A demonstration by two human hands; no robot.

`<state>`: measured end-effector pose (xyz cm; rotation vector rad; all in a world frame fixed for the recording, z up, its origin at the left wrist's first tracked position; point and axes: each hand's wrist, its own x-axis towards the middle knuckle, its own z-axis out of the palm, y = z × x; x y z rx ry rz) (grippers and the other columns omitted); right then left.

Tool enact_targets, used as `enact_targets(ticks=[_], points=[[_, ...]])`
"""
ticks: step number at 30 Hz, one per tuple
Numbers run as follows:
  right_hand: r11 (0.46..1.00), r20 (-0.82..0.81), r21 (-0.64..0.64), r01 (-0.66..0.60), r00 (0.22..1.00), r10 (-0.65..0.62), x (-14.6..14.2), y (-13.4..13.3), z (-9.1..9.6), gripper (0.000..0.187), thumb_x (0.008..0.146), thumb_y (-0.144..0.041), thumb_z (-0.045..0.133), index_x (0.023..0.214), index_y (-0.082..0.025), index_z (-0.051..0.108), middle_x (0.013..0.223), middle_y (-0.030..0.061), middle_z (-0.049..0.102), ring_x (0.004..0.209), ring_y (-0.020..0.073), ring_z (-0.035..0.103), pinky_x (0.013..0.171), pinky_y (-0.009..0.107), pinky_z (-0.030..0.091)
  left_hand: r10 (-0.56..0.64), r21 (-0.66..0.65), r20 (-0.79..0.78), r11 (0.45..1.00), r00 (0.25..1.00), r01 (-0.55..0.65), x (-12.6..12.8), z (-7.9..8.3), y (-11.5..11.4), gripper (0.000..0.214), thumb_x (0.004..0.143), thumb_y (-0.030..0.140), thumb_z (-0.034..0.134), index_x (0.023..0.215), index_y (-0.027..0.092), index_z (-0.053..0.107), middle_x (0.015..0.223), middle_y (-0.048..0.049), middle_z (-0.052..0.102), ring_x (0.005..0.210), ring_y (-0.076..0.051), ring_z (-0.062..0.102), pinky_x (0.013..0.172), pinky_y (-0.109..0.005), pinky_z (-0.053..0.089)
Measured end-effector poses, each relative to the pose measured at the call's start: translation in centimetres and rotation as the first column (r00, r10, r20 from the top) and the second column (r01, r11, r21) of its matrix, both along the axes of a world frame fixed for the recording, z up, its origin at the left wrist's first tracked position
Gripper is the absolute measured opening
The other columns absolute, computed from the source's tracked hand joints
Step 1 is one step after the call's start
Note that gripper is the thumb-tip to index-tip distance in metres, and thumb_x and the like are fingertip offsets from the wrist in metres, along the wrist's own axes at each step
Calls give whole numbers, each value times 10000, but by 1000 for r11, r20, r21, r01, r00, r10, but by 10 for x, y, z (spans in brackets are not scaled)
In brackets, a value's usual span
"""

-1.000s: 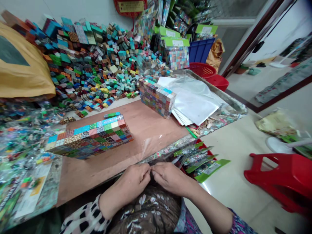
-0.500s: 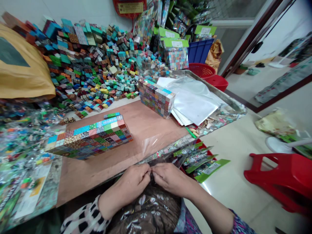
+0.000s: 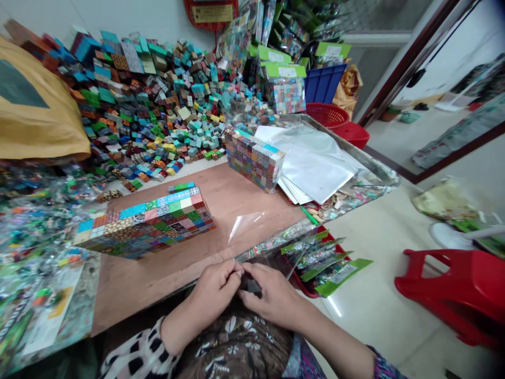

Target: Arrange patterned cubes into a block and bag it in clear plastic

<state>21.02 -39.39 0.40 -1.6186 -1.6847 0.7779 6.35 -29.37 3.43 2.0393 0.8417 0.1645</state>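
My left hand (image 3: 213,292) and my right hand (image 3: 272,295) meet at the near edge of the brown table (image 3: 165,268), over my lap. Both pinch the near edge of a clear plastic bag (image 3: 252,229) that lies on the table and rises toward my fingers. A flat slab of small coloured cubes (image 3: 145,221) rests left of the bag. A second taller block of cubes (image 3: 253,157) stands farther back, beside a stack of clear bags (image 3: 315,168).
A big heap of loose coloured cubes (image 3: 150,100) fills the back of the table. Packed bags with green headers (image 3: 319,258) lie in a red bin at the right. A red plastic stool (image 3: 457,289) stands on the floor. A yellow sack (image 3: 35,105) sits far left.
My hands have slid slightly toward the table edge, and the bag's near edge has lifted and opened a little between my fingers.
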Motion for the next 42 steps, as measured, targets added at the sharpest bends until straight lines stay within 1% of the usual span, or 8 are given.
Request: enact_targets(ticks=[4,7,13,19,29,33,38,42], points=[[995,147,28,98,984,-101,-12,1,-13,191,919,-172,458,1006,-147,626,927,118,702,873,253,665,790,371,510,33,-22,36,999,999,-32,1,-3,-2,240,870,298,437,719,201,596,680,-11,648,669,-175,601,652,-267,427],[995,216,69,77,972,-91,-12,2,-17,228,939,-146,394,939,-143,621,859,119,694,801,237,664,742,347,501,87,-64,53,994,995,-83,0,-6,-3,249,879,320,446,765,194,629,720,-16,666,699,-175,607,680,-266,444],[994,151,-28,104,984,-99,-12,1,-2,219,871,-293,569,1057,-182,604,935,73,702,872,246,664,774,349,490,98,-72,73,993,993,-92,0,-9,-4,213,871,295,469,759,194,620,686,7,627,671,-156,572,650,-247,427],[967,222,-58,248,948,-229,-24,5,-5,100,873,-241,529,922,-187,596,877,84,693,825,237,656,733,330,466,66,-54,110,997,992,-60,3,-11,-10,203,855,244,463,750,183,625,703,1,641,684,-154,586,664,-242,430],[994,55,-24,110,993,-109,-8,2,-11,271,885,-116,403,1007,-178,637,922,85,713,910,209,669,828,300,489,112,-123,104,987,988,-99,5,-11,-8,260,880,354,484,798,186,664,756,-13,687,732,-171,610,715,-259,444],[996,90,-14,86,992,-85,-6,0,-17,290,909,-127,377,966,-145,660,907,115,730,835,221,688,769,312,508,191,-121,45,975,981,-185,6,-13,-5,351,867,471,481,734,184,635,659,4,600,647,-163,539,623,-261,402],[996,103,62,62,992,-68,-8,-2,-18,294,944,-175,401,1076,-144,661,969,116,745,886,225,698,805,322,510,290,-55,-4,955,957,-290,5,-18,-1,425,826,550,454,580,206,503,566,25,454,589,-154,459,581,-270,346],[991,148,108,73,985,-89,-10,-3,-17,259,946,-185,416,967,-162,673,867,88,734,801,210,683,745,309,500,282,-57,-10,958,960,-282,4,-18,0,356,818,468,416,592,213,519,575,12,518,623,-174,521,616,-281,378]])
